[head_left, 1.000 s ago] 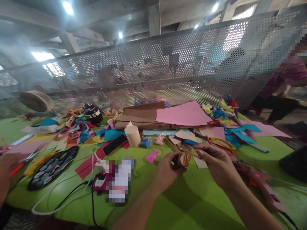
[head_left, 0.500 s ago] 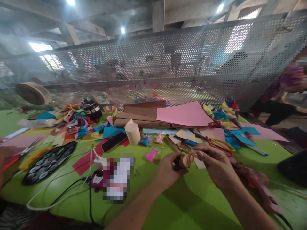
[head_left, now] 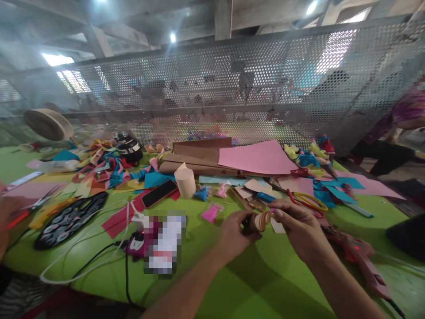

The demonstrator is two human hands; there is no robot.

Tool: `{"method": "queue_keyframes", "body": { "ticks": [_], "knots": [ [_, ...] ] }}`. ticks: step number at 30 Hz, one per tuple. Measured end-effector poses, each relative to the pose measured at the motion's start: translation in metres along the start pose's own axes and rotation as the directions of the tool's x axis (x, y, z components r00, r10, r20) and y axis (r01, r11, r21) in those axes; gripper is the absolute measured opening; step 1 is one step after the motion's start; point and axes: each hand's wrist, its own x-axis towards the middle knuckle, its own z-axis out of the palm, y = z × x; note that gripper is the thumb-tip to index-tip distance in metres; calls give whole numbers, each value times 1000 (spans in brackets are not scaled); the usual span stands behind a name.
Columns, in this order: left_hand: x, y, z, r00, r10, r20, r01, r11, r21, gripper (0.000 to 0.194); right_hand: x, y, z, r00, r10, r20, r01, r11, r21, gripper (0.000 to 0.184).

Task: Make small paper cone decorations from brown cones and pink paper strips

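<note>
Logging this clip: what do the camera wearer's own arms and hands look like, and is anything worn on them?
The ungloved left hand and ungloved right hand show no ring, though some fingers are hidden. The left forearm and right forearm are bare as far as the frame shows, with no sleeve, watch or bracelet in view.

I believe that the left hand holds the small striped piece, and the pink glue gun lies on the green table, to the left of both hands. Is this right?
Not entirely: the head view shows the pink glue gun to the right of both left hand and right hand. It does lie on the green table, and the left hand holds the small striped piece.
</note>
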Motion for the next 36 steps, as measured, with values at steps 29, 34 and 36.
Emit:
{"method": "queue_keyframes", "body": {
  "ticks": [29, 34, 36],
  "knots": [
    [-1, 5, -3, 998, -11, 65, 14, 999, -36, 59, -3, 13, 8, 996, 90, 6, -90, 983, 161, 34],
    [-3, 5, -4, 995, 27, 92, -20, 997, -70, 60, -3, 13, 6, 995, 88, 36, -93, 982, 163, 30],
    [-4, 4, -3, 990, 98, 103, -88, 991, -98, 67, -3, 14, 6, 996, 74, 41, -79, 987, 140, 30]
  ]
}}
